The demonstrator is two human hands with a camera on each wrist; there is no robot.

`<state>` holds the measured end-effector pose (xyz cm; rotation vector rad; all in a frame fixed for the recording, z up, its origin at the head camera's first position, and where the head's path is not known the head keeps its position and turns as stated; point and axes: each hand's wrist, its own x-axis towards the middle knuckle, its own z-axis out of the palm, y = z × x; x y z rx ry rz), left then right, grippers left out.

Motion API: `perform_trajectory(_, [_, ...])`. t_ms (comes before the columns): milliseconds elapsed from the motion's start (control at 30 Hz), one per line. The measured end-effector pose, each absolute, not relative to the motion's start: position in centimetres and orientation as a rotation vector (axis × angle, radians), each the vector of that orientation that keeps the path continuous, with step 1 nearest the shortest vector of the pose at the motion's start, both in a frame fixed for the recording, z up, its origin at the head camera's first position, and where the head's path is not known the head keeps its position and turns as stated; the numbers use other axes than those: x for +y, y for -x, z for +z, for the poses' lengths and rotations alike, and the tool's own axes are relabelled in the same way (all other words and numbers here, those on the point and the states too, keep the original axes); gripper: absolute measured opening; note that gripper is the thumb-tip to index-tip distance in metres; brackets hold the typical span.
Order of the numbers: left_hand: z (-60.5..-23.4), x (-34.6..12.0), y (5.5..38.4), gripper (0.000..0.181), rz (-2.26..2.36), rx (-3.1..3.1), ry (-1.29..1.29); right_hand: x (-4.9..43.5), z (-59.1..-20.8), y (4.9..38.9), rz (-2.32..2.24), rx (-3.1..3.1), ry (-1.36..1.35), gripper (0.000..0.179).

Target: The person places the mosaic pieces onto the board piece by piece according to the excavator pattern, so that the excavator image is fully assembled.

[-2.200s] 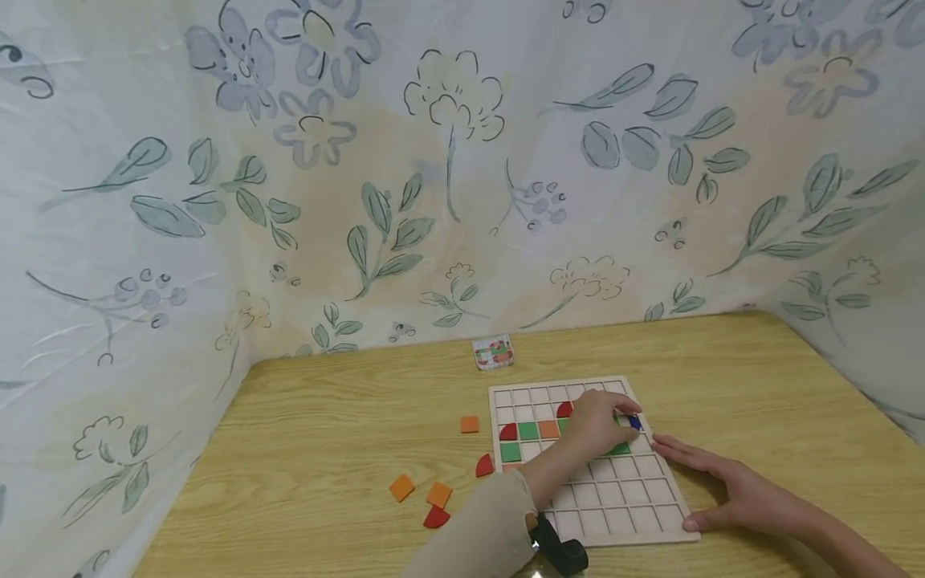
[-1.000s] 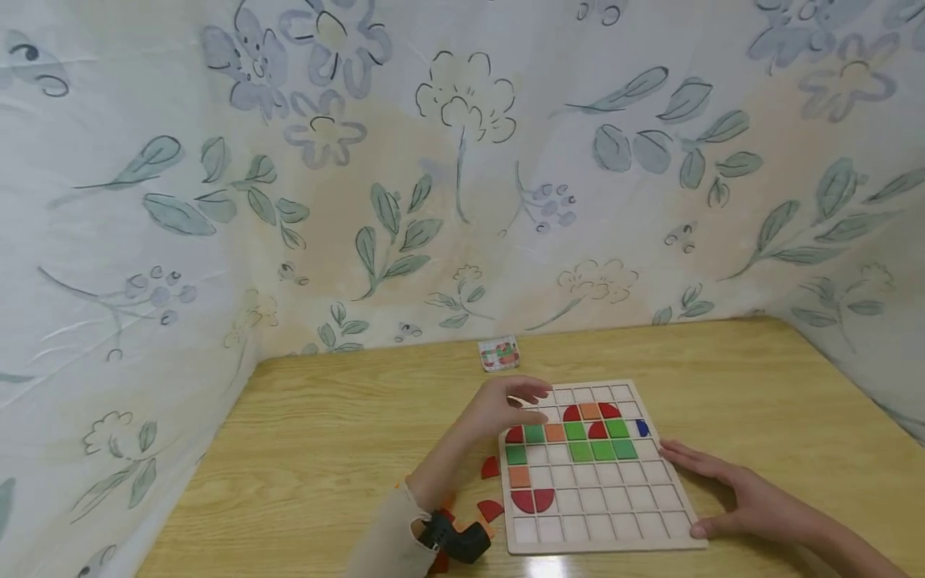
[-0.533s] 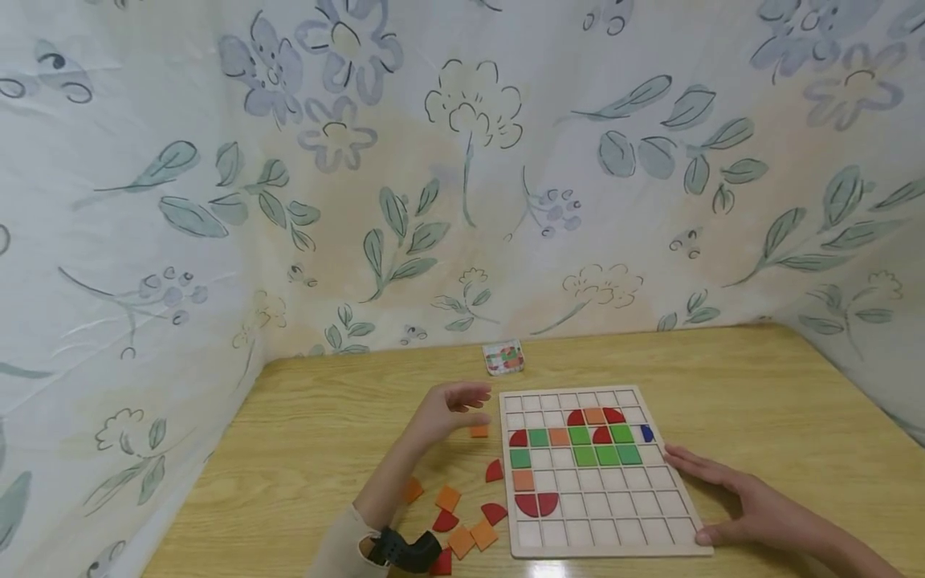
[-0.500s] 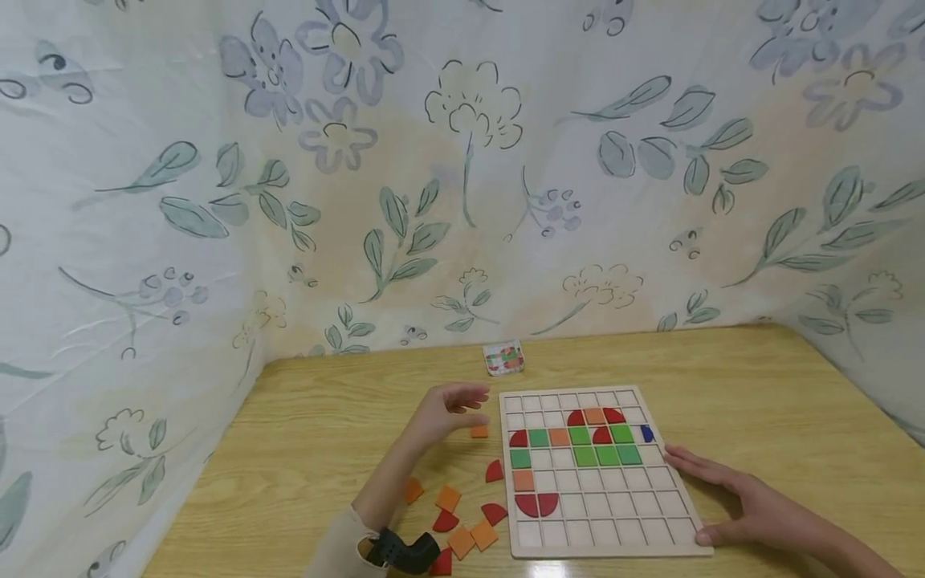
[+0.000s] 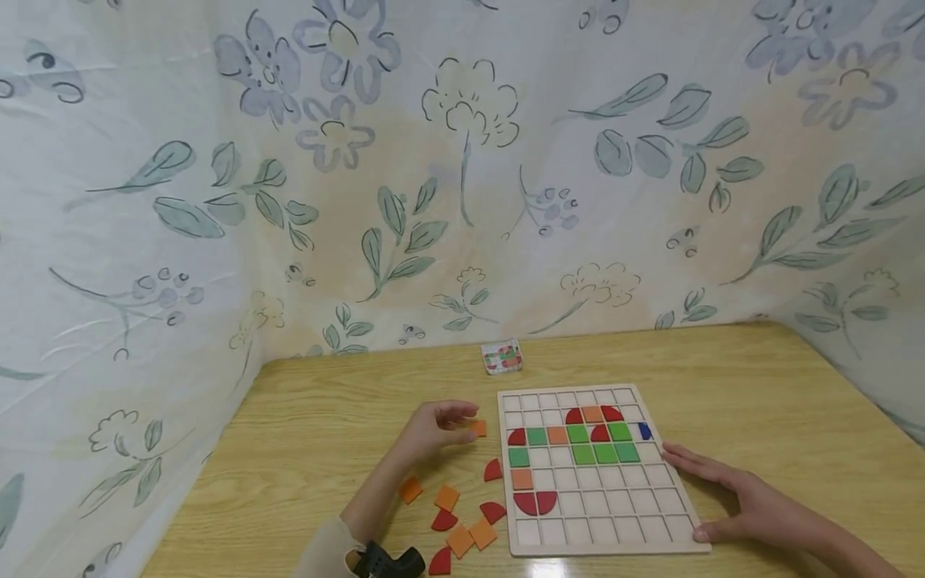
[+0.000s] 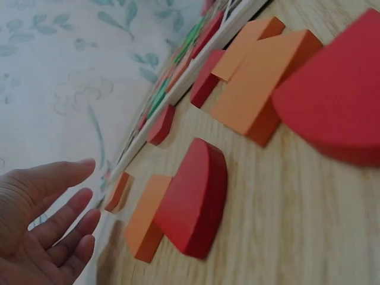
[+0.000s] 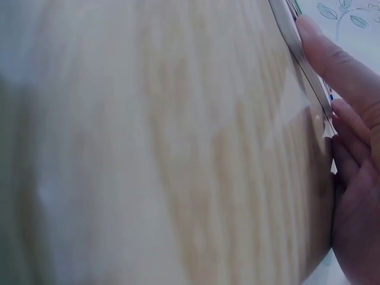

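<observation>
My left hand [image 5: 433, 427] hovers left of the pale wooden grid board [image 5: 603, 539], thumb and fingers parted around a lone orange square tile [image 5: 479, 428]. In the left wrist view that hand [image 6: 44, 222] has extended fingers and holds nothing, with the same tile just beyond the fingertips. My right hand [image 5: 737, 498] lies along the board's right edge, its fingertips at the upper part and thumb at the lower corner. The right wrist view shows the thumb [image 7: 335, 59] on the board's rim. Red, green and orange tiles fill some cells, and a small blue piece [image 5: 645, 431] sits near the right edge.
Loose orange squares [image 5: 446, 498] and red quarter-round tiles [image 5: 493, 470] lie on the wood-grain table left of the board. A small pattern card [image 5: 502, 356] lies behind the board. Floral cloth [image 5: 462, 201] hangs behind the table and at its sides.
My left hand has left the blue piece at the board's right side and travelled left off the board, down to the lone orange tile. The right hand has stayed on the board's edge.
</observation>
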<state>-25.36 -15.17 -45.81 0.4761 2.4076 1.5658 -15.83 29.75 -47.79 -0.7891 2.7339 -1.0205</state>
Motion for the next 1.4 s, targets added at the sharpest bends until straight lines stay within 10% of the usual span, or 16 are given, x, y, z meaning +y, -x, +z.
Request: perform_trajectory(1400, [-46.8,-15.0,24.9,0.033,1.509,2.562,-0.499,29.7,-47.6,15.9,-1.03,2.728,0.828,0.079])
